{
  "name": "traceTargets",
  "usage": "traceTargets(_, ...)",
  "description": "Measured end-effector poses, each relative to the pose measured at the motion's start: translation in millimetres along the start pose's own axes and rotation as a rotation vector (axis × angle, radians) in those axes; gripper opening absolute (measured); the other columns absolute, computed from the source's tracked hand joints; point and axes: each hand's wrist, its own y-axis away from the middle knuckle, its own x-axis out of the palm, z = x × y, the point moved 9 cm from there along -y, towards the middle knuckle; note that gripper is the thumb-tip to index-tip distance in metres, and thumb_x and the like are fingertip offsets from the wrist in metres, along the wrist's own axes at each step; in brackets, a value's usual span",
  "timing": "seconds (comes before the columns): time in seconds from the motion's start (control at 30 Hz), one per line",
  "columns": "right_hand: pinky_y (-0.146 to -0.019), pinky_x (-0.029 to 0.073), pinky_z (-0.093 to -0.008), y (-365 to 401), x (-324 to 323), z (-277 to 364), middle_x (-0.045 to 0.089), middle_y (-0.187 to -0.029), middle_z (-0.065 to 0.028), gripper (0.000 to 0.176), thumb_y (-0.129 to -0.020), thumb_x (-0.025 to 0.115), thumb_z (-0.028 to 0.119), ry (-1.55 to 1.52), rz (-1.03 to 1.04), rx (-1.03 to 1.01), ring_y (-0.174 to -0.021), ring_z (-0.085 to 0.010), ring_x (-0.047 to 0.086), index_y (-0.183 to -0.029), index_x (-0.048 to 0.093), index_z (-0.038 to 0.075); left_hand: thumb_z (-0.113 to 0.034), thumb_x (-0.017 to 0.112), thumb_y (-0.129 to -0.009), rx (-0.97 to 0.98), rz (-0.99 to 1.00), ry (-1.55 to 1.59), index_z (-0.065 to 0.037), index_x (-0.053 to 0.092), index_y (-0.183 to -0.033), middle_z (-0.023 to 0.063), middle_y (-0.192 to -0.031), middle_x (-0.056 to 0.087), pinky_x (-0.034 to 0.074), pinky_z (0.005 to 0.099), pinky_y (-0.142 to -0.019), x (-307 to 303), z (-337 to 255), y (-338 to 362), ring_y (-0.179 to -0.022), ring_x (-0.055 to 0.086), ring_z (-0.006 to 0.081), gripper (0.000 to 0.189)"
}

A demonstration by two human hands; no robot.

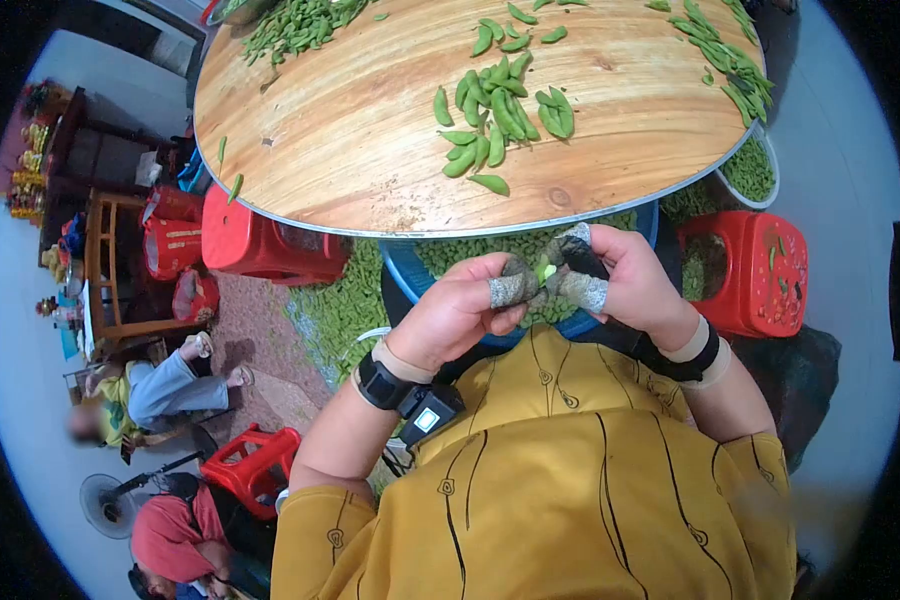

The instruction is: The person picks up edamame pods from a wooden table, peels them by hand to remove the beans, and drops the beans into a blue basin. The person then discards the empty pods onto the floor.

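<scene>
Over a blue basin, my two hands meet close to the table edge. Grey tape covers the tips of my thumbs and some fingers. A green soybean pod shows between them, with a small pale spot on it. My left hand is closed in a pinch on the pod's left side. From the right, my right hand pinches the same pod, partly hiding it. Green beans fill the basin below. A loose pile of whole soybean pods lies on the wooden table in front.
More pods lie at the table's far left and right. Red stools stand on both sides, one holding scraps. A white tub of beans is at right. Two people sit at left, near a fan. Green pieces cover the floor.
</scene>
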Motion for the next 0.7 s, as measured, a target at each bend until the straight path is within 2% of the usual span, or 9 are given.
traceTargets(0.13,-0.054,0.044,-0.0277,-5,2,7,0.062,-0.076,0.0012,0.018,-0.082,0.066,0.009,0.145,-0.024,-0.216,-0.060,-0.0089,0.051,-0.098,0.063,0.001,-0.021,0.060,-0.089,-0.020,-0.018,-0.212,-0.006,0.058,-0.088,-0.0026,-0.067,0.051,0.032,0.0201,-0.052,-2,-6,0,-0.056,0.042,0.0060,0.015)
traceTargets(0.2,-0.055,0.045,-0.0322,-3,5,16,0.062,-0.072,-0.0100,0.017,-0.077,0.068,0.012,0.606,-0.066,-0.301,-0.058,-0.0200,0.055,-0.090,0.062,0.002,-0.019,0.060,-0.089,-0.036,-0.044,-0.377,-0.006,0.059,-0.086,-0.0032,-0.067,0.050,0.032,0.0196,-0.052,-7,-7,0,-0.056,0.042,0.0055,0.014)
traceTargets(0.27,-0.056,0.046,-0.0338,-2,11,17,0.060,-0.073,-0.0142,0.018,-0.075,0.068,0.013,0.747,-0.056,-0.356,-0.061,-0.0259,0.057,-0.087,0.061,0.002,-0.017,0.060,-0.089,-0.018,-0.035,-0.603,-0.005,0.060,-0.085,-0.0044,-0.066,0.050,0.032,0.0193,-0.052,-9,-4,0,-0.057,0.042,0.0048,0.012)
traceTargets(0.37,-0.058,0.047,-0.0369,-4,17,21,0.058,-0.074,-0.0196,0.018,-0.071,0.068,0.014,0.904,-0.053,-0.406,-0.069,-0.0371,0.058,-0.082,0.058,0.002,-0.015,0.061,-0.088,-0.109,0.122,-0.301,-0.004,0.060,-0.087,-0.0027,-0.069,0.052,0.033,0.0198,-0.052,1,10,7,-0.059,0.043,0.0056,0.011)
traceTargets(0.47,-0.056,0.047,-0.0351,-5,11,17,0.061,-0.071,-0.0119,0.018,-0.075,0.067,0.013,0.780,-0.107,-0.360,-0.062,-0.0287,0.059,-0.088,0.060,0.001,-0.017,0.059,-0.089,-0.066,0.092,-0.078,-0.003,0.060,-0.092,-0.0008,-0.075,0.056,0.033,0.0191,-0.052,-2,13,7,-0.059,0.043,0.0057,0.015)
traceTargets(0.53,-0.053,0.045,-0.0288,-7,7,18,0.060,-0.071,-0.0007,0.020,-0.080,0.067,0.013,0.280,-0.100,-0.351,-0.058,-0.0136,0.056,-0.095,0.062,0.001,-0.018,0.059,-0.090,-0.027,0.065,0.070,-0.002,0.060,-0.098,-0.0015,-0.079,0.057,0.032,0.0186,-0.052,-7,9,6,-0.059,0.044,0.0053,0.018)
traceTargets(0.57,-0.053,0.045,-0.0288,-6,6,24,0.060,-0.071,-0.0007,0.020,-0.080,0.067,0.013,0.282,-0.100,-0.346,-0.058,-0.0136,0.056,-0.095,0.062,0.001,-0.018,0.059,-0.090,-0.027,0.067,0.074,-0.002,0.060,-0.098,-0.0015,-0.079,0.057,0.032,0.0186,-0.052,-7,7,6,-0.059,0.044,0.0053,0.018)
traceTargets(0.63,-0.050,0.041,-0.0214,-8,11,11,0.057,-0.074,0.0051,0.021,-0.083,0.067,0.013,0.156,0.019,-0.002,-0.058,-0.0028,0.049,-0.100,0.064,0.003,-0.018,0.058,-0.091,-0.041,0.114,0.098,-0.002,0.060,-0.099,-0.0003,-0.080,0.057,0.031,0.0189,-0.051,-2,4,7,-0.059,0.044,0.0055,0.019)
traceTargets(0.7,-0.048,0.040,-0.0199,-10,12,9,0.057,-0.072,0.0042,0.020,-0.082,0.067,0.013,0.121,0.029,0.013,-0.056,-0.0021,0.049,-0.099,0.064,0.004,-0.018,0.057,-0.091,-0.044,0.143,0.161,-0.002,0.059,-0.100,0.0003,-0.080,0.057,0.031,0.0192,-0.051,-4,7,7,-0.059,0.043,0.0059,0.019)
